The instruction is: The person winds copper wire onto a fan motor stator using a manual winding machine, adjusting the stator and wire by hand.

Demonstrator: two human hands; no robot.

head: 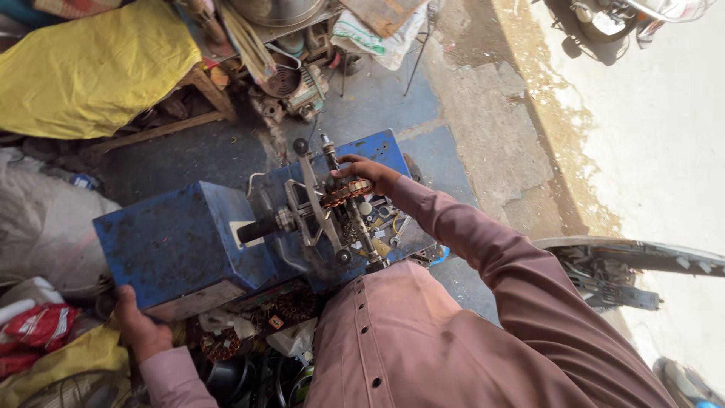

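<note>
1. The right hand (368, 172) pinched a copper-wound coil (347, 192) seated on the spindle frame (317, 215) of the blue winding machine (189, 245).
2. The left hand (138, 326) gripped the machine's lower corner (steadying it).
3. Windings appeared present, though how complete they were could not be told; the coil remained mounted.

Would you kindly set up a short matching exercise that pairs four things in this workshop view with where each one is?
Things:
1. right hand
2. left hand
3. yellow cloth
4. blue machine

Places:
A. draped over a wooden bench, upper left
B. on the copper-wound ring mounted on the machine
C. centre, in front of the person
D. at the machine's lower left corner

Pairs: 1-B, 2-D, 3-A, 4-C
</note>
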